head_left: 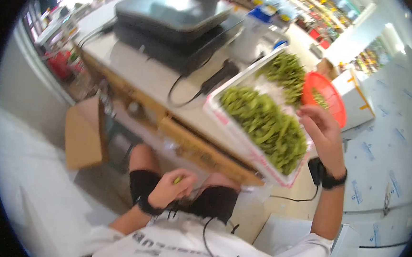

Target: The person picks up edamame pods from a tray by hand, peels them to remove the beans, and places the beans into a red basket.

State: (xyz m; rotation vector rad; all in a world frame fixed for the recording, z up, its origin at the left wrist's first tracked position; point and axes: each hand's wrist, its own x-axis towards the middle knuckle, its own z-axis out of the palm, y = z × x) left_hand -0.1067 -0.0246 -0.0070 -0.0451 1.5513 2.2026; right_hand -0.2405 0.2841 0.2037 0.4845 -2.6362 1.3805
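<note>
My left hand is closed above my lap, with a small green pod showing between the fingers. Over the right edge of a white foam box is my right hand, its fingers bent and close together near the tips; whether they hold anything is too small to tell. Green pods lie heaped in the box, with a second pile at its far end. Just beyond my right hand, a red basket holds some small green pieces.
A flat-topped scale stands on the counter at the upper left, with a black adapter and cable beside it. A clear container with a blue lid is behind the box. A cardboard box sits low at left.
</note>
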